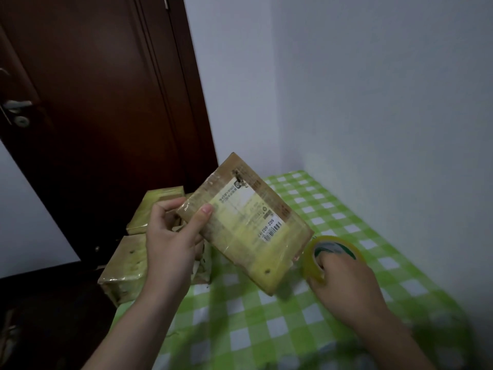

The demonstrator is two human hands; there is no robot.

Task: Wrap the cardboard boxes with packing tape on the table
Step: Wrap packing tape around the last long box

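Mid-wrap: my left hand (pixel 170 236) grips a flat cardboard box (pixel 248 222) by its near corner, thumb on the labelled face, and holds it tilted over the green-checked table (pixel 293 329). My right hand (pixel 344 284) hooks its fingers through the core of the packing tape roll (pixel 333 252), just beside the box's lower edge. The box looks glossy with tape, though blur hides how fully. Next, I judge, I must draw the roll round while turning the box. Other boxes (pixel 128 268) lie stacked at the table's left.

Tape roll (pixel 310 259): blurred, just right of held box (pixel 240 236), partly hidden by right hand (pixel 346 287).
Label print (pixel 240 206): unreadable.
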